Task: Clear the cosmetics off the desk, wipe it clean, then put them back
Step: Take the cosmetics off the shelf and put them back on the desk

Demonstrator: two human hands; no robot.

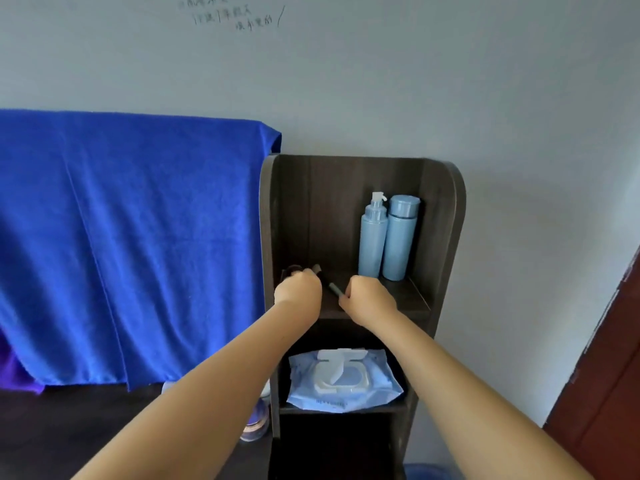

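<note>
Hanging at far left: a blue towel (131, 244), draped down to the dark desk (69, 427). Sitting on the desk just beside the shelf (446, 216), half hidden under the left forearm: a small jar (254, 426) and something white behind it, too covered to name.

Reaching into the top compartment: the left hand (299, 289), fingers curled shut over a dark round item (292, 270) at the back left, probably a compact; too blurred to be sure. Lying slantwise between the hands: a brush (327, 282), bristle end near the left knuckles. Closing on its handle end: the right hand (370, 299), fingers curled tight around it. Standing upright at the back right, touching one another: two blue bottles (388, 237). Lying flat in the compartment below: a pack of wipes (343, 379).

Judging the step: either lifting small items out or setting them in; impossible to say which. Doing it well: keeping both wrists low and clear of the bottles, moving the brush lengthwise rather than sweeping it sideways, holding the round item level, drawing the left elbow back carefully past the jar.
</note>
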